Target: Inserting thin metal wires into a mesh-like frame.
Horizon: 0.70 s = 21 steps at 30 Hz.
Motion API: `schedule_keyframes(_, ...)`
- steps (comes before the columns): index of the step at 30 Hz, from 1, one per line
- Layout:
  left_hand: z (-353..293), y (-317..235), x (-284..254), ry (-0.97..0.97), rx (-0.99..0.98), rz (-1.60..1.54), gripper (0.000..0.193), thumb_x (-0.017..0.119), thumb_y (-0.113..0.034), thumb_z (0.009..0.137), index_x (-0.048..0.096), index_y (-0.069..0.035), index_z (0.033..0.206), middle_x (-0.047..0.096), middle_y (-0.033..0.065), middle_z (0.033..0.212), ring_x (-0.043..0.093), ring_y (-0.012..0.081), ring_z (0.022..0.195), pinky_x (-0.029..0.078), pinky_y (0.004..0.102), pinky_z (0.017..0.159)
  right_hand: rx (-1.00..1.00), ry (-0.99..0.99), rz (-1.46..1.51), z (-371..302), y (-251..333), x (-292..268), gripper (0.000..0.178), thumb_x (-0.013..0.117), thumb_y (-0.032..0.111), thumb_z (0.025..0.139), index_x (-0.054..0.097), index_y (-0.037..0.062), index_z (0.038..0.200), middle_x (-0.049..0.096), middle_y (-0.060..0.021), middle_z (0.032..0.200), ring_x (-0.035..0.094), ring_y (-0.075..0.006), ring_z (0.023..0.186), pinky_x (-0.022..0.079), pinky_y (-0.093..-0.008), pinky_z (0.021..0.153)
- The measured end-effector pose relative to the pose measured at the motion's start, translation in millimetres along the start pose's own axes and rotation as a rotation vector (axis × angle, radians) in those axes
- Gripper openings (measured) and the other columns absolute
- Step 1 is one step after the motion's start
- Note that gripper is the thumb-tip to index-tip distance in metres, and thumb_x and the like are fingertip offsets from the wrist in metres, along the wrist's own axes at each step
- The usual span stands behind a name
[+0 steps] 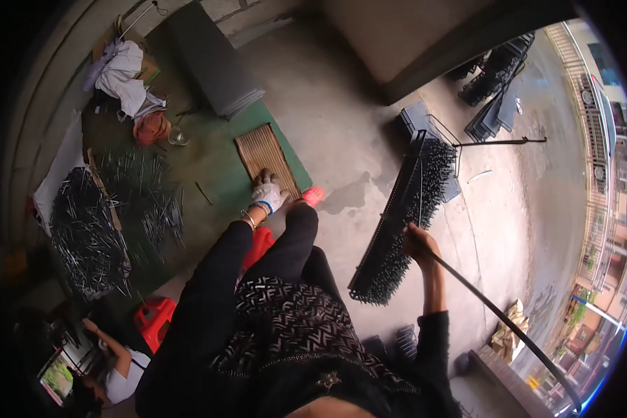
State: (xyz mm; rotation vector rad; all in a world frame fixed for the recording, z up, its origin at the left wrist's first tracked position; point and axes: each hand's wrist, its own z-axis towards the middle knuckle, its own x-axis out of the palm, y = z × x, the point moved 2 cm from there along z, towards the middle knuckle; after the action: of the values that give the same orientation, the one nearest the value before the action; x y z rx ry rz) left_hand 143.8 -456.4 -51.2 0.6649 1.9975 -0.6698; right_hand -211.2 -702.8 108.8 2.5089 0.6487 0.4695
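Note:
My left hand, in a whitish glove, rests with its fingers spread on a brown ribbed pad, which looks like corrugated cardboard. The pad lies at the near right edge of a green tabletop. On my right, a long black rack is packed with small dark spiky pieces. Against its near side my bare right hand is closed, its fingers curled; what they pinch is hidden. A black rod runs from beside that hand to the lower right.
Thin black strips lie heaped at the left, with a grey stack at the back. A red stool stands lower left, near another person. More loaded racks stand far right, and a low ledge is lower right.

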Motion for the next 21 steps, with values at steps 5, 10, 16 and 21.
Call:
schedule_keyframes(5, -27.7, 15.2, 23.3, 0.018, -0.12, -0.048, 0.083, 0.062, -0.048, 0.079, 0.034, 0.003, 0.139, 0.019, 0.0247, 0.15, 0.027, 0.047, 0.133, 0.03, 0.0496, 0.108, 0.205, 0.067, -0.096, 30.6, -0.7, -45.8, 0.029, 0.054, 0.034, 0.095, 0.057, 0.0067, 0.086, 0.036, 0.0035, 0.048, 0.033, -0.0095, 0.037, 0.025, -0.0254, 0.037)
schedule_keyframes(10, -33.5, 40.1, -0.4, 0.094, -0.34, -0.144, 0.077, 0.058, -0.046, 0.082, 0.035, 0.0, 0.139, 0.015, 0.0238, 0.152, 0.027, 0.0436, 0.135, 0.037, 0.0461, 0.104, 0.391, 0.184, -0.14, 94.6, 38.9, -60.7, 0.027, 0.049, 0.028, 0.097, 0.056, 0.0053, 0.085, 0.041, 0.0002, 0.05, 0.042, -0.0138, 0.038, 0.035, -0.0278, 0.036)
schedule_keyframes(16, -55.1, 64.7, -7.2, 0.169, -0.481, -0.099, 0.069, 0.056, -0.045, 0.083, 0.039, -0.006, 0.137, 0.026, 0.0206, 0.148, 0.06, 0.0395, 0.103, 0.05, 0.0464, 0.085, 0.33, 0.285, -0.429, 154.3, 98.5, -43.8, 0.028, 0.049, 0.028, 0.098, 0.06, 0.0029, 0.094, 0.045, 0.0016, 0.055, 0.043, -0.0134, 0.04, 0.041, -0.0271, 0.042)
schedule_keyframes(21, -14.0, 66.7, 21.3, 0.126, -0.59, -0.225, 0.053, 0.054, -0.042, 0.083, 0.053, -0.007, 0.123, 0.059, 0.025, 0.116, 0.063, 0.0399, 0.093, 0.051, 0.0475, 0.079, -0.057, 0.347, -0.939, 199.4, 154.6, -24.8, 0.026, 0.052, 0.027, 0.095, 0.064, 0.0041, 0.1, 0.048, 0.0016, 0.058, 0.051, -0.0095, 0.047, 0.042, -0.0237, 0.044)
